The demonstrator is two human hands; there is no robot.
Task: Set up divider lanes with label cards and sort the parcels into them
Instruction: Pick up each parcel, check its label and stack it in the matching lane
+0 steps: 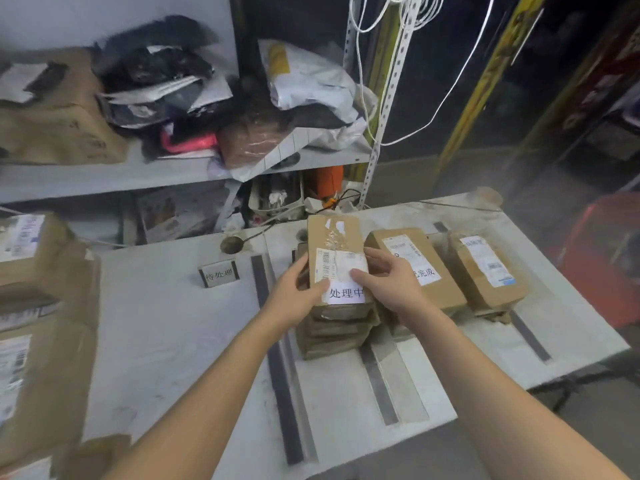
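Note:
A brown parcel [334, 244] lies on top of a stack of parcels [332, 336] in the middle lane of the white table [166, 327]. My left hand [299, 294] grips its left edge and my right hand [389, 284] grips its right edge, thumb on a white label card [348, 294] at its near end. Dark divider strips [277, 372] [379, 386] [530, 337] mark the lanes. A small label card in a stand [219, 273] sits in the left lane. Two more parcels [420, 268] [488, 270] lie to the right, the nearer one bearing a partly hidden card.
Large cardboard boxes [38, 327] stand at the table's left edge. Behind the table a grey shelf [104, 178] holds bags, mailers and a box. White cables [398, 15] hang at top centre. A red object [602, 258] is off the right edge.

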